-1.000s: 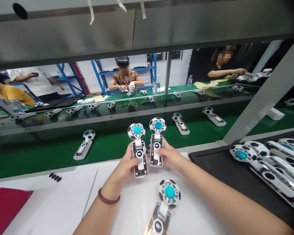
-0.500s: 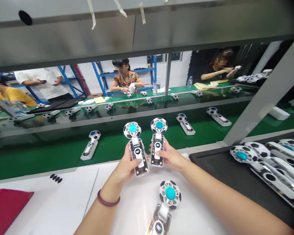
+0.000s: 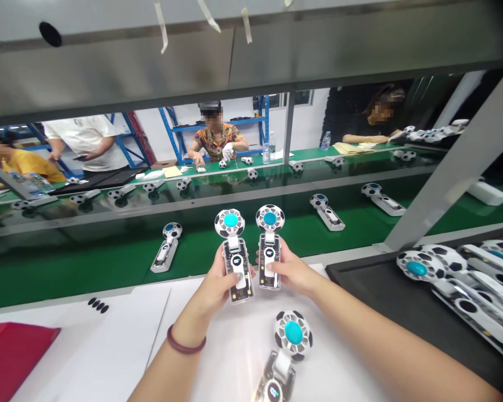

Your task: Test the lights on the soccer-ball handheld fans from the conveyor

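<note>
My left hand (image 3: 218,281) is closed round the handle of a football-patterned handheld fan (image 3: 235,245), its thumb lying on the white front strip. A second, similar handheld fan (image 3: 269,245) is gripped in my right hand (image 3: 291,268), thumb on its front as well. Both fans are upright side by side, with black-and-white heads, teal centres, clear handles and small lit round displays. Below them, on the white work surface (image 3: 218,357), lies another such fan (image 3: 293,335), its handle cut off by the bottom of the picture.
A green conveyor belt (image 3: 109,257) runs across, carrying several fans. At right, a black tray (image 3: 360,301) holds more fans beside a slanted metal post (image 3: 444,151). Black ovals (image 3: 98,305) and a red box (image 3: 20,352) are at left. Co-workers sit and stand across the line.
The fans on the near belt have shifted right in the picture. My hands keep hold of both fans, which now stand slightly closer together. The co-worker opposite has moved a hand onto the table.
</note>
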The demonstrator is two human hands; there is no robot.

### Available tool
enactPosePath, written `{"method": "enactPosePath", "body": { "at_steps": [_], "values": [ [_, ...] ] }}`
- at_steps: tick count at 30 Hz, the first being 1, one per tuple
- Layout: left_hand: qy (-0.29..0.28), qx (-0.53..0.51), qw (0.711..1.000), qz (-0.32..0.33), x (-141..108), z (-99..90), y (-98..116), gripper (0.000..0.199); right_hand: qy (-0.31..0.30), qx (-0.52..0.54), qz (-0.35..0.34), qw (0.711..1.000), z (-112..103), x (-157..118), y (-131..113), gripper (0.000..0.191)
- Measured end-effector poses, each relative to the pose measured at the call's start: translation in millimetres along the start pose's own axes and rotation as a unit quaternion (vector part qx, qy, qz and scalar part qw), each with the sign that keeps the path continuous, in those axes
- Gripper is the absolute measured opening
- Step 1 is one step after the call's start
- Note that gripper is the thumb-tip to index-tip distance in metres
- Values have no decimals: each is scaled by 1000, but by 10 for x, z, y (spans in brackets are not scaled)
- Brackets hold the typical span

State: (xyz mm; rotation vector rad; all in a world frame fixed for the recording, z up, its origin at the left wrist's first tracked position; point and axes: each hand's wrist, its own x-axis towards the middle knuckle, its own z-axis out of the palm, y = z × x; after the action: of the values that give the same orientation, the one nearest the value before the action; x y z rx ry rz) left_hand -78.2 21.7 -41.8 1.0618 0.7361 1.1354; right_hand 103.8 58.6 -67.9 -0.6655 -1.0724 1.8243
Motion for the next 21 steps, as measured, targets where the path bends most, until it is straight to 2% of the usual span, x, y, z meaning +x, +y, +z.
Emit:
{"method": "enactPosePath", "body": {
  "at_steps": [5, 8, 13, 17, 19, 21],
  "values": [
    [17, -5, 1000, 20, 1, 49, 34, 69, -7, -55, -4, 998, 25, -35, -55, 83],
    [15, 7, 999, 41, -25, 82, 60, 69, -29, -53, -20, 998, 82, -91, -132, 82],
    [19, 15, 997, 67, -105, 159, 149, 66, -73, -77, -65, 992, 163, -203, -261, 74],
    [33, 8, 995, 98, -175, 283, 300, 61, -95, -35, -116, 988, 271, -352, -494, 58],
    [59, -26, 987, 145, -236, 341, 411, 50, -83, -13, -124, 989, 317, -456, -662, 43],
    [104, -40, 972, 208, -342, 356, 544, 39, -23, -44, -132, 990, 322, -570, -827, 35]
  ]
}}
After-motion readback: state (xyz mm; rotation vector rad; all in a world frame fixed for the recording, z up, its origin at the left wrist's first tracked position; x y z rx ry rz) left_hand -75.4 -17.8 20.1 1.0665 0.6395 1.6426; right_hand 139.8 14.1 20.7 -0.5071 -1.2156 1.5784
